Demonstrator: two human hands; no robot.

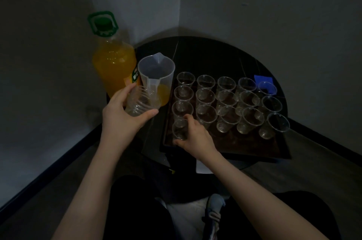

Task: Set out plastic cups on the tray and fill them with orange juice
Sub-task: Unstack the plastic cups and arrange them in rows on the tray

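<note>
A dark rectangular tray [244, 146] lies on a round black table and carries several empty clear plastic cups [205, 95] in rows. My right hand [194, 136] grips one clear cup [179, 129] at the tray's near left corner. My left hand [121, 114] holds a stack of nested clear cups [141, 102], tilted, left of the tray. Behind it stands a translucent measuring jug [155, 75] with a little orange juice in its bottom. A big orange juice bottle [112, 63] with a green cap and handle stands at the far left.
The round black table [215, 53] sits in a room corner between two pale walls. A blue object [263, 79] lies at the table's far right behind the cups. My dark-clad legs and a shoe [214, 212] show below the table edge.
</note>
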